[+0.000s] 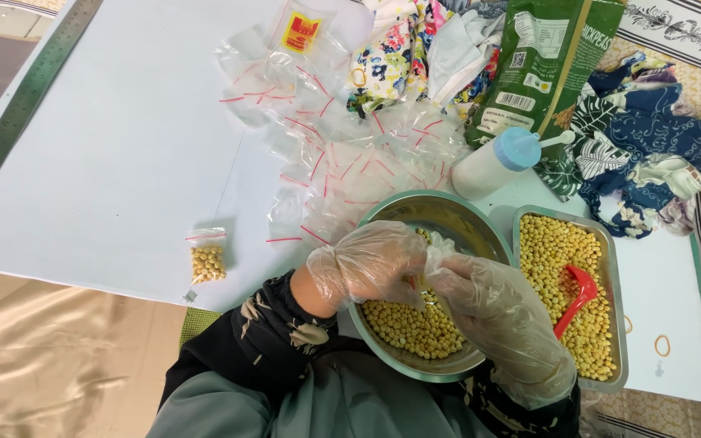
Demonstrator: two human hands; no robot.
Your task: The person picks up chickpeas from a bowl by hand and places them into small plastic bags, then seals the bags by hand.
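Yellow chickpeas (415, 328), a red scoop (579, 297), a green bag (547, 61), blue floral cloth (642, 146).

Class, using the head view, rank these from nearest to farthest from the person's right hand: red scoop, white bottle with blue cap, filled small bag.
From the right hand:
1. Red scoop, in the rectangular tray beside it.
2. White bottle with blue cap, above the bowl.
3. Filled small bag, far left.

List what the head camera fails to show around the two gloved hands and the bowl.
- Head view: what the left hand and right hand pinch between them over the bowl; crumpled gloves and fingers cover it.
- Chickpeas under both hands: hidden by them.
- Green bag: top cut off by the frame edge.
- Tray: red scoop handle end partly behind the right hand.
- Small filled bag: whether sealed, too small to tell.
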